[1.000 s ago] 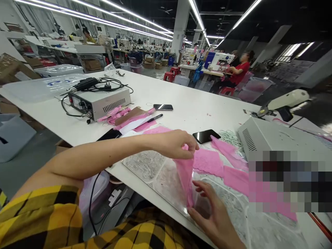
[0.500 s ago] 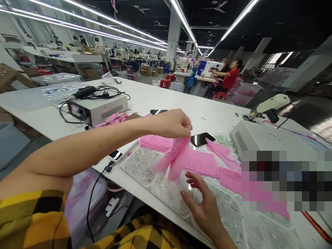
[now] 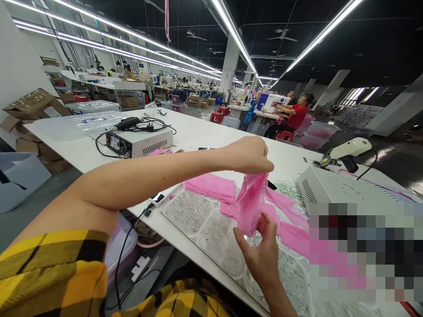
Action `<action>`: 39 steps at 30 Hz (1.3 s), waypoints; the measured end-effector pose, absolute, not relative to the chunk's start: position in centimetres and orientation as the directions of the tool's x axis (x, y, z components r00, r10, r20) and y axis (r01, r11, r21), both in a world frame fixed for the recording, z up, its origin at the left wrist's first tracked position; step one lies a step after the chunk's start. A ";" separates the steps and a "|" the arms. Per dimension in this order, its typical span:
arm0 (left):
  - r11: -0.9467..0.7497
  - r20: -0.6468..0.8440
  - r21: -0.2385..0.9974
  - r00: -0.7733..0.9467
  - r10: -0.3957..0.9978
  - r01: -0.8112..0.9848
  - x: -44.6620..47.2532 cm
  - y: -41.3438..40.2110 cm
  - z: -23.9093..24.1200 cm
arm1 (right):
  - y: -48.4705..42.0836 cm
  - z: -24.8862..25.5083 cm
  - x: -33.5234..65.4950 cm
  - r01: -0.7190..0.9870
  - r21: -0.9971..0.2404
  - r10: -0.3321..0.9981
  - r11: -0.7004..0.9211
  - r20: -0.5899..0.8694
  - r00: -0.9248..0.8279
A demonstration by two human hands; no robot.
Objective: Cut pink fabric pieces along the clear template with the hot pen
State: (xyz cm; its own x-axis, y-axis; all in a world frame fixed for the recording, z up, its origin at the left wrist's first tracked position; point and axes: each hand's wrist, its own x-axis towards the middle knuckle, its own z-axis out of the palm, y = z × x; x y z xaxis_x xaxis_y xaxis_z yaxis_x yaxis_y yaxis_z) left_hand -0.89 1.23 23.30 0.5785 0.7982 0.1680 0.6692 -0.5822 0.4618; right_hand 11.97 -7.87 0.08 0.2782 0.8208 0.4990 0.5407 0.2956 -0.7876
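My left hand (image 3: 249, 155) is closed in a pinch on the top edge of a pink lace piece (image 3: 251, 202), which hangs above the white table (image 3: 211, 132). From below, my right hand (image 3: 262, 253) reaches up and its fingers close on the lower edge of the same piece. Beneath them lies a clear plastic sheet over white lace patterns (image 3: 205, 220). More pink lace pieces (image 3: 211, 187) lie flat on the table just behind.
A grey machine box with cables (image 3: 139, 141) stands at the left. Another white machine (image 3: 330, 187) and a cream hand tool (image 3: 346, 149) are at the right. A person in red (image 3: 295, 116) sits at a sewing station far behind. Plastic bins sit under the table.
My left hand has lifted the pink lace piece higher and to the right. My right hand rose from the plastic sheet and took hold of its lower edge.
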 end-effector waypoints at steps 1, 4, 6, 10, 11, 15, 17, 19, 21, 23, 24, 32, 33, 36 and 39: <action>-0.582 0.168 0.468 0.579 0.797 0.665 -0.7 1.2 23.3 | -7.9 0.3 12.0 0.550 -0.784 0.808 0.288 0.508 0.300; -0.580 0.166 0.482 0.581 0.797 0.657 -0.6 1.1 23.6 | -8.0 0.8 12.3 0.575 -0.760 0.780 0.304 0.545 0.308; -0.567 0.155 0.484 0.572 0.805 0.667 -1.0 1.3 23.7 | -8.2 1.1 13.0 0.565 -0.755 0.786 0.333 0.553 0.276; -0.468 0.064 0.493 0.505 0.861 0.734 -3.4 2.4 23.0 | -8.6 1.9 16.1 0.487 -0.801 0.868 0.349 0.472 0.154; -0.430 0.019 0.502 0.487 0.873 0.751 -4.3 2.8 22.4 | -8.5 2.1 17.0 0.466 -0.817 0.890 0.339 0.439 0.122; -0.315 -0.159 0.531 0.458 0.874 0.787 -7.8 4.9 18.5 | -7.2 3.2 19.4 0.456 -0.832 0.935 0.318 0.354 -0.006; -0.285 -0.214 0.554 0.465 0.859 0.782 -9.1 6.5 16.2 | -5.4 3.7 19.5 0.527 -0.790 0.944 0.314 0.317 -0.089; -0.267 -0.218 0.578 0.462 0.860 0.771 -10.0 8.7 14.4 | -2.6 4.4 19.2 0.611 -0.720 0.939 0.331 0.313 -0.140; -0.267 -0.163 0.597 0.440 0.883 0.757 -10.8 11.4 13.3 | 1.1 5.1 18.8 0.663 -0.651 0.918 0.369 0.368 -0.149; -0.300 -0.052 0.609 0.414 0.909 0.734 -11.8 13.9 12.8 | 5.2 6.0 18.3 0.682 -0.617 0.892 0.393 0.435 -0.121; -0.330 0.012 0.606 0.406 0.914 0.723 -12.5 15.0 12.6 | 7.0 6.3 18.0 0.689 -0.594 0.871 0.415 0.479 -0.112; -0.566 0.125 0.439 0.577 0.807 0.698 -18.6 15.3 6.5 | 11.2 0.5 15.1 0.658 -0.374 0.724 0.653 0.563 -0.399; -0.582 0.098 0.420 0.602 0.792 0.697 -18.9 15.0 5.5 | 10.9 -0.7 14.8 0.649 -0.362 0.718 0.669 0.542 -0.437; -0.625 0.036 0.362 0.660 0.751 0.692 -19.3 14.5 3.4 | 10.2 -2.8 14.5 0.638 -0.354 0.717 0.683 0.487 -0.498; -0.658 0.024 0.303 0.685 0.728 0.689 -19.0 14.2 3.1 | 9.4 -2.7 15.2 0.658 -0.377 0.749 0.652 0.454 -0.483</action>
State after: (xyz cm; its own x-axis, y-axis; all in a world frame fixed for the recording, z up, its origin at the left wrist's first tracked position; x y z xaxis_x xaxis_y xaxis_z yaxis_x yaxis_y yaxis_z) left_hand -19.05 14.23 3.14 0.6846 0.7285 0.0236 0.6894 -0.6578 0.3033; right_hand 15.19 9.44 -2.67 -0.4831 0.7488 0.4538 0.6576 0.6525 -0.3765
